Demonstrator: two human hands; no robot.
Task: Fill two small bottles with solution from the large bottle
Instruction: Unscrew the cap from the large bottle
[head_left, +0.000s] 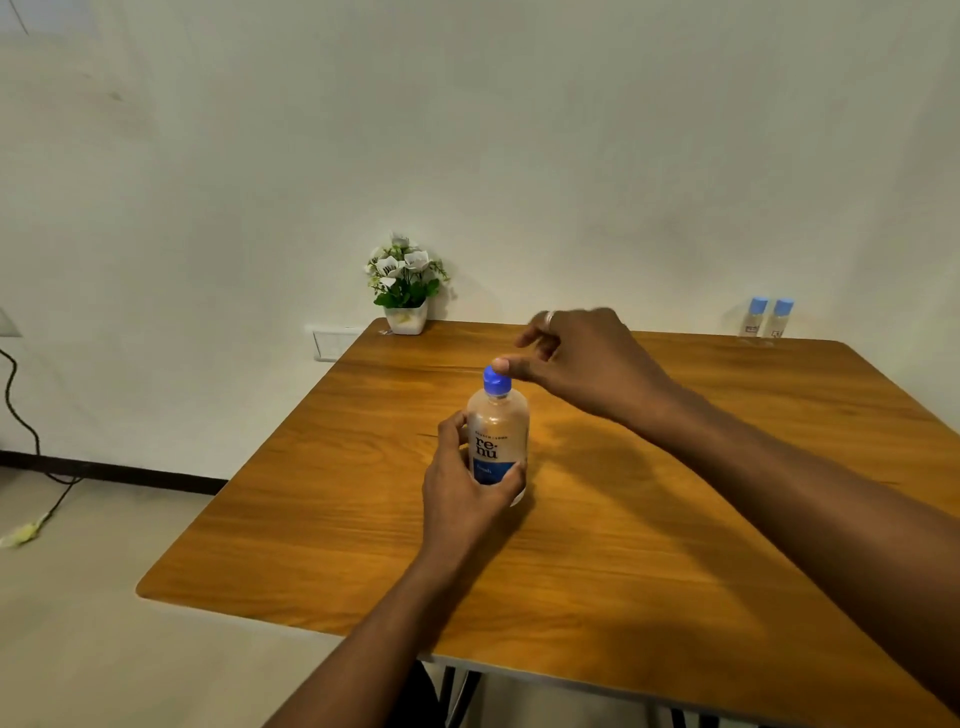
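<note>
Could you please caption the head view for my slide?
Left hand holds the clear blue-capped large bottle; right hand touches its cap.

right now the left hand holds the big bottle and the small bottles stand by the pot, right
No: head view shows the small bottles at the table's far right corner, apart from the pot. The left hand does hold the big bottle.

Upright at mid-desk (675, 519): clear large bottle (497, 441), blue cap (497, 379) on, "renu" label facing the camera, gripped around the lower body by the left hand (462, 488). At the far right corner, side by side and upright: two small bottles (754, 317) (779, 319), clear, blue-capped.
</note>
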